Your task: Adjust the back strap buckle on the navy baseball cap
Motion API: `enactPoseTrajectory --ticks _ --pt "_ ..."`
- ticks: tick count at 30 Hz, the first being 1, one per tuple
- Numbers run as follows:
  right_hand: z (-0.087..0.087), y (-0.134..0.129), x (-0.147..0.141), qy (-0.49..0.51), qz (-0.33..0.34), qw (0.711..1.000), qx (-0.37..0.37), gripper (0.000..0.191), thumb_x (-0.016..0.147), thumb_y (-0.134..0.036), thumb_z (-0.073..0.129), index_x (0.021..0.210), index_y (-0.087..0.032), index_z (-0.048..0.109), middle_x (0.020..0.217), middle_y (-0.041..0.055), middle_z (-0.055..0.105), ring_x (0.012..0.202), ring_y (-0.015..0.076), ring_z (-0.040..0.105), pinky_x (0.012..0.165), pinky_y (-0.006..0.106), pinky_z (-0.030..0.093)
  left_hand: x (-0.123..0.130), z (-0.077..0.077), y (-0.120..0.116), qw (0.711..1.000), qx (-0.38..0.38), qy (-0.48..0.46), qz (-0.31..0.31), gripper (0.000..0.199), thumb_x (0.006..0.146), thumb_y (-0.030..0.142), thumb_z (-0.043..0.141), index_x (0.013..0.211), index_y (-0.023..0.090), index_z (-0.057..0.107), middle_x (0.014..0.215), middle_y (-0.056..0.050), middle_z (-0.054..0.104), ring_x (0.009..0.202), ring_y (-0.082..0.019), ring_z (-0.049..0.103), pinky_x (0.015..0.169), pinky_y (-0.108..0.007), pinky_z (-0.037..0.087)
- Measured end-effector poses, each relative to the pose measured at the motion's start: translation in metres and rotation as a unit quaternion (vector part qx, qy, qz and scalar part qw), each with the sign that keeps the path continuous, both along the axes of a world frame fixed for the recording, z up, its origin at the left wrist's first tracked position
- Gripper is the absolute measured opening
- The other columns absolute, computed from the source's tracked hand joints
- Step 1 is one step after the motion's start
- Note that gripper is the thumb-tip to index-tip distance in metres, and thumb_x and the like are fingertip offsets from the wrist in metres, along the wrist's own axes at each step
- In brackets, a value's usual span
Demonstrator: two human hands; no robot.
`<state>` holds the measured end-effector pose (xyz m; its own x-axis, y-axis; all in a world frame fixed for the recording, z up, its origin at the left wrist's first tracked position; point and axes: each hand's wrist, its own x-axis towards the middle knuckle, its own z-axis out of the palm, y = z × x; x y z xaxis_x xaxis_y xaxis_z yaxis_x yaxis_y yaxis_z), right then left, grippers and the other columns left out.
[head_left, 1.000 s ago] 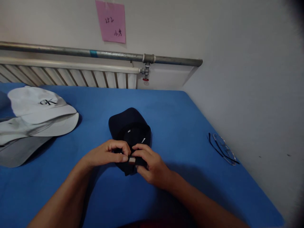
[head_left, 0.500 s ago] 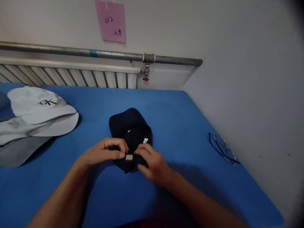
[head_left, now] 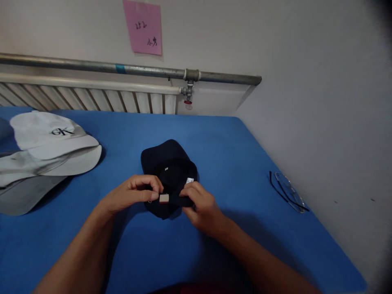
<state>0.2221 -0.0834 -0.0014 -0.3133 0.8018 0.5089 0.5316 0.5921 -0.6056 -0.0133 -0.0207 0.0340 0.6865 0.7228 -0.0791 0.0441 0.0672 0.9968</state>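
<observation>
Single cap (head_left: 163, 155) lying on desk (head_left: 226, 155) between stacked caps (head_left: 50, 161) toward left and glasses (head_left: 292, 190) resting along right edge. Radiator (head_left: 88, 83) standing behind far edge, pipe (head_left: 147, 71) running above it, paper (head_left: 143, 30) hanging on wall (head_left: 214, 32) above pipe.

Pink note (head_left: 143, 34) reads "252", white cap (head_left: 39, 130) "CK"

The dark cap (head_left: 167, 155) between the left hand (head_left: 133, 194) and right hand (head_left: 202, 206) looks like matt cloth; its clasp (head_left: 164, 198), just beside the left hand, is smooth, shiny metal. Beneath both, the blue worktop (head_left: 226, 163) looks smooth.
</observation>
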Motion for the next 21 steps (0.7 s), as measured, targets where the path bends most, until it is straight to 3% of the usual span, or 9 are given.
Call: enactPoseTrajectory --ticks 10,21 --pt "0.0051 -0.0004 0.0019 -0.014 -0.011 1.0 -0.012 0.024 0.074 -0.004 0.051 0.091 -0.019 0.058 0.092 0.005 0.06 0.075 0.0136 0.058 0.064 0.025 0.049 -0.0026 -0.0022 0.0011 0.999 0.009 -0.035 0.028 0.012 0.078 0.027 0.069 0.07 0.018 0.065 0.08 0.0 0.058 0.071 -0.011 0.051 0.061 -0.021 0.039" --pt "0.0048 0.0007 0.0027 -0.023 -0.025 0.999 -0.021 0.026 0.073 -0.004 0.051 0.093 -0.019 0.057 0.095 0.006 0.059 0.079 0.0151 0.059 0.066 0.026 0.05 -0.0061 -0.0037 0.0022 0.998 0.019 -0.04 0.051 0.014 0.078 0.027 0.07 0.07 0.017 0.064 0.08 -0.001 0.058 0.074 -0.011 0.051 0.064 -0.021 0.04"
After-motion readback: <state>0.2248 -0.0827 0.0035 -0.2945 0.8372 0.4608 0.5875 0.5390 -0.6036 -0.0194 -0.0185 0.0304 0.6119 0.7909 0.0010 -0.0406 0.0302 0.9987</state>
